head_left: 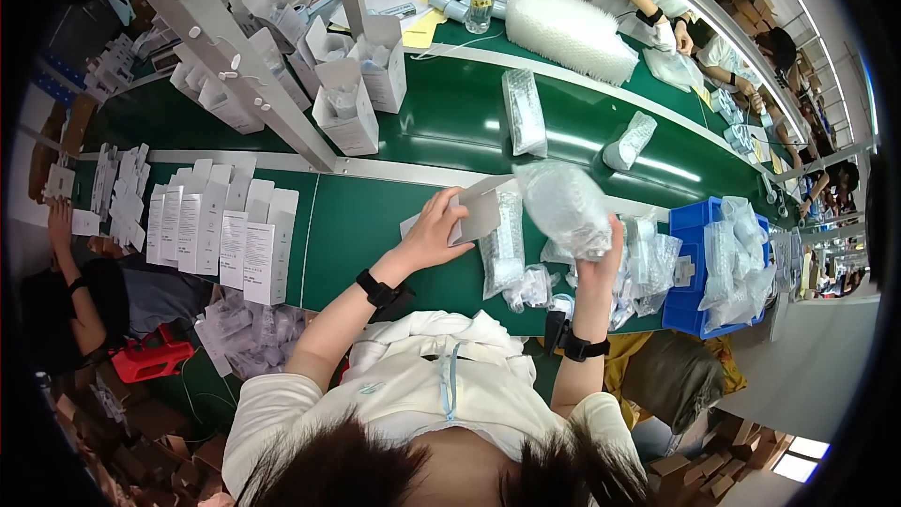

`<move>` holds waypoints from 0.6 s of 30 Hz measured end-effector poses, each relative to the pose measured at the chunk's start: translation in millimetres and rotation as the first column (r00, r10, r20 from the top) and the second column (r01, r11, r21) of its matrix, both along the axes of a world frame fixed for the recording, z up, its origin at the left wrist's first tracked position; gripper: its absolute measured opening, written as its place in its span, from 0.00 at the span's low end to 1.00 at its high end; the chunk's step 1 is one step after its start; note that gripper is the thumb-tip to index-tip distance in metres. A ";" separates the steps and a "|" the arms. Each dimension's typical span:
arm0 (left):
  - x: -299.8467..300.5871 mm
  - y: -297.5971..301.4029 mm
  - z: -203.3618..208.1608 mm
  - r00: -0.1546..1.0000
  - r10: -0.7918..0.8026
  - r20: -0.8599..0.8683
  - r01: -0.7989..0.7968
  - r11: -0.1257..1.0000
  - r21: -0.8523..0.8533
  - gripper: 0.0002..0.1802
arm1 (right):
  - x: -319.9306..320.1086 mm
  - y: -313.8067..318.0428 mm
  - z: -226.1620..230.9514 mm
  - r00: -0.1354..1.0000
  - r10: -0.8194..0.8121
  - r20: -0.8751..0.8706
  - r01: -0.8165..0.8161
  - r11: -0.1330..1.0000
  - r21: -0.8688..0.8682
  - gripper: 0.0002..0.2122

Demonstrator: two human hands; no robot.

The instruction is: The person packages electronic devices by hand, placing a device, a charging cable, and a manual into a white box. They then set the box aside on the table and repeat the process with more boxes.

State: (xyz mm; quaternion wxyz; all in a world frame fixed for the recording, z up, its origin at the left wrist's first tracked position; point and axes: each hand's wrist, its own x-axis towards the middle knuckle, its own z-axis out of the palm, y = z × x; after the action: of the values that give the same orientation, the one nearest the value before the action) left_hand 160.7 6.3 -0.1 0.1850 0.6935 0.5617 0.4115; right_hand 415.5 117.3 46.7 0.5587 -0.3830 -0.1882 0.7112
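A worker in a white top leans over a green bench (352,225), the left hand (434,235) clasped around a white carton (481,214) with a flap standing out. The right hand (601,258) has its grip closed on the lower right of a clear bubble-wrapped bundle (563,207), slightly blurred, which it holds above the bench just right of the carton; whether the two touch cannot be told. Black bands circle both wrists.

Beneath and between the hands lies a long bubble-wrapped pack (503,258). More wrapped pieces (648,258) crowd the bench to the right, beside a blue bin (687,305) heaped with similar packs. To the left, white cartons (225,225) stand in close rows.

On the green strip beyond the rail, two wrapped packs (524,113) (630,141) lie well apart, and open white boxes (347,117) with filled tops cluster near a metal post (249,80). Farther back, a clear bottle (482,2) stands near a thick roll of bubble wrap (568,33). Co-workers handle items at upper right; another person's hand (59,221) shows at far left.
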 end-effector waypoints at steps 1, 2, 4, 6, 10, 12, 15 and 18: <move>2.1 1.1 -1.3 1.000 -0.007 -0.002 0.007 1.000 -0.001 0.30 | -6.4 -5.3 -4.2 0.998 0.055 0.028 -0.055 0.998 -0.016 0.12; 4.3 1.9 -2.7 1.000 0.015 0.002 -0.015 1.000 0.027 0.31 | -13.2 -10.4 -7.2 0.992 0.111 0.055 -0.109 0.993 -0.033 0.11; 10.6 -1.5 -6.4 0.998 0.055 0.015 -0.056 0.995 0.076 0.34 | -28.6 -10.4 -3.9 0.967 0.172 0.189 -0.177 0.984 0.009 0.10; 17.7 -8.9 -10.8 0.993 0.079 0.092 -0.084 0.995 0.046 0.34 | -43.6 -13.0 -0.4 0.919 0.226 0.322 -0.253 0.967 0.043 0.08; 22.9 -6.8 -30.0 0.959 0.136 0.249 -0.160 0.984 0.077 0.37 | -78.9 -16.3 25.9 0.485 -0.306 0.819 -0.373 0.775 0.510 0.06; 21.6 -7.5 -42.0 0.940 0.142 0.310 -0.216 0.952 0.218 0.38 | -98.3 -26.2 44.3 0.389 -0.432 0.814 -0.509 0.636 0.581 0.07; 21.3 -7.7 -30.1 0.990 0.095 0.104 -0.118 0.964 0.239 0.39 | -113.9 -23.8 45.4 0.270 -0.399 0.876 -0.735 0.502 0.455 0.08; 18.8 -20.5 -27.6 0.988 0.130 0.081 -0.146 0.961 0.236 0.40 | -116.9 -27.9 41.3 0.307 -0.431 0.848 -0.874 0.225 0.431 0.11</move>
State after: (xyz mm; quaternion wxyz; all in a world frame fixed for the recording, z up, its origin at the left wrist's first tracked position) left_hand 179.5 -14.1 -27.7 0.0883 0.6564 0.5482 0.5107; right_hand 298.5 89.4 88.0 0.2884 -0.2387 -0.9092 0.1824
